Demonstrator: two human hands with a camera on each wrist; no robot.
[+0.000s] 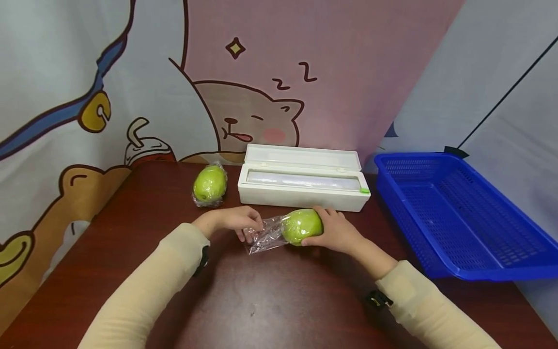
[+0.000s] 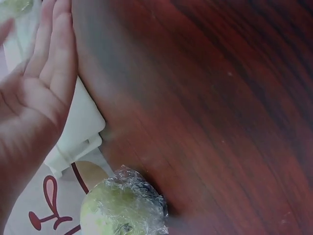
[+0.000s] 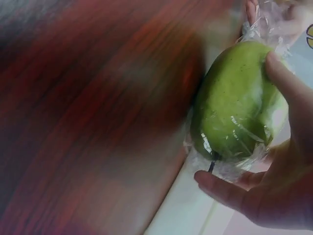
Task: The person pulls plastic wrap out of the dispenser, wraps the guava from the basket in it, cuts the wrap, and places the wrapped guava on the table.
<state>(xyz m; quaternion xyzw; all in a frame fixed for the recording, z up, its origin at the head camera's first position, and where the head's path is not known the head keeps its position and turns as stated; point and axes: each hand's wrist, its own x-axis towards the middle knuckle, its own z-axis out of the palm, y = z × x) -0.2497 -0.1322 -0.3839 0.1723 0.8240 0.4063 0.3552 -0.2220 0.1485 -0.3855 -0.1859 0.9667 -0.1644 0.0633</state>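
Note:
My right hand (image 1: pixel 337 232) grips a green fruit (image 1: pixel 302 227) partly covered in clear plastic wrap, thumb and fingers around its side. A short dark stem shows at the fruit's near end in the right wrist view. A loose tail of plastic wrap (image 1: pixel 269 235) stretches left from the fruit. At that tail is my left hand (image 1: pixel 235 222), its fingers overlapping the film; the palm and fairly straight fingers (image 2: pixel 61 58) show in the left wrist view, fingertips cut off. Behind the left hand sits a second green fruit (image 1: pixel 210 184), wrapped in crinkled film.
A white wrap dispenser box (image 1: pixel 301 196) with its lid raised stands behind the hands, a roll of film (image 1: pixel 302 180) inside and a green slider at its right end. To the right is a blue perforated basket (image 1: pixel 418 213). The dark red wooden table (image 1: pixel 279 305) meets a cartoon-printed cloth.

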